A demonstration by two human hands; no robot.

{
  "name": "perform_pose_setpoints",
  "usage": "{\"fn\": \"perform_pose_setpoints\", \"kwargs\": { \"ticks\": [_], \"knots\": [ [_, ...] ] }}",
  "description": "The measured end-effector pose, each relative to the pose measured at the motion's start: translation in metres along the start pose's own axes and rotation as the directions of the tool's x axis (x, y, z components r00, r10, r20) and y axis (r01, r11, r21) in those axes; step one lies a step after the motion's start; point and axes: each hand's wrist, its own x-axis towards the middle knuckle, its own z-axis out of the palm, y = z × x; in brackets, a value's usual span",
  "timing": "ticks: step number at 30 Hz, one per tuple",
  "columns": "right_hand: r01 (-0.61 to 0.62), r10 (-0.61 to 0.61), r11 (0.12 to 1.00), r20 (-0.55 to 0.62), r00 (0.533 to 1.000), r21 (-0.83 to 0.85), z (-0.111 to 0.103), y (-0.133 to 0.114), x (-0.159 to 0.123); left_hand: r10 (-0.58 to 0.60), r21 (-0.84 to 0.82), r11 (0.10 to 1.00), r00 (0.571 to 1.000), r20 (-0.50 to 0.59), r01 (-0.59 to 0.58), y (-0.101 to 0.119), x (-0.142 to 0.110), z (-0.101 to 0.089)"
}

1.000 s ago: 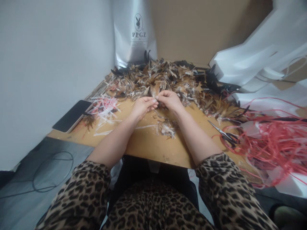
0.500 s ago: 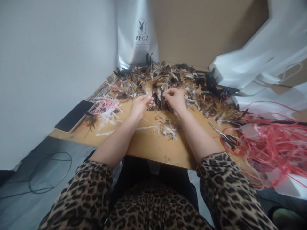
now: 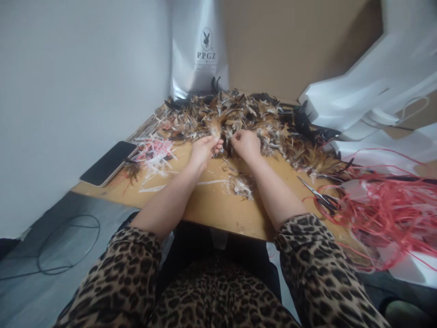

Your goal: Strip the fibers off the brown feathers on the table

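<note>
My left hand (image 3: 205, 151) pinches the pale base of a tan feather bunch (image 3: 214, 127), whose tips point away from me. Close by on its right, my right hand (image 3: 246, 145) is closed at the near edge of a pile of brown, white and black feathers (image 3: 246, 109). Its fingertips are turned down and mostly hidden, so what they grip does not show. On the tabletop (image 3: 218, 205) between my forearms lies a small tuft of whitish feathers (image 3: 241, 186).
At left are a phone (image 3: 108, 163) and pink and white strips (image 3: 155, 150). Scissors (image 3: 319, 193) lie at right beside tangled red strands (image 3: 392, 214). A silver bag (image 3: 201, 50) stands behind the pile, and white sheeting (image 3: 368, 86) hangs at the back right.
My right hand has shifted slightly left and turned its fingers down, closer to my left hand. My left hand keeps its pinch on the feather bunch. The whole view has shifted slightly.
</note>
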Motion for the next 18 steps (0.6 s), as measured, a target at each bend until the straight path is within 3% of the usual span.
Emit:
{"fn": "perform_pose_setpoints", "kwargs": {
  "ticks": [2,4,6,8,10,18],
  "knots": [
    [-0.109,0.097,0.942,0.053,0.994,0.317,-0.005,0.006,0.0,-0.023,-0.003,1.0,0.999,0.022,0.023,-0.001,0.0,-0.001],
    [-0.262,0.172,0.742,0.202,0.964,0.617,-0.011,0.009,-0.002,-0.054,-0.01,0.998,0.997,0.046,0.055,-0.003,0.0,-0.001],
    [-0.379,0.163,0.521,0.346,0.924,0.765,-0.016,0.009,-0.006,-0.093,-0.005,0.996,0.993,0.073,0.093,-0.004,0.0,-0.002],
    [-0.421,0.113,0.408,0.413,0.904,0.81,-0.017,0.006,-0.009,-0.123,0.013,0.992,0.988,0.098,0.123,-0.004,-0.001,-0.001],
    [-0.423,0.08,0.386,0.427,0.901,0.82,-0.016,0.003,-0.011,-0.139,0.022,0.99,0.984,0.109,0.137,-0.004,-0.002,-0.001],
    [-0.376,0.058,0.442,0.392,0.918,0.815,-0.002,0.004,-0.01,-0.162,0.033,0.987,0.978,0.134,0.159,-0.004,-0.002,0.001]
  ]
}}
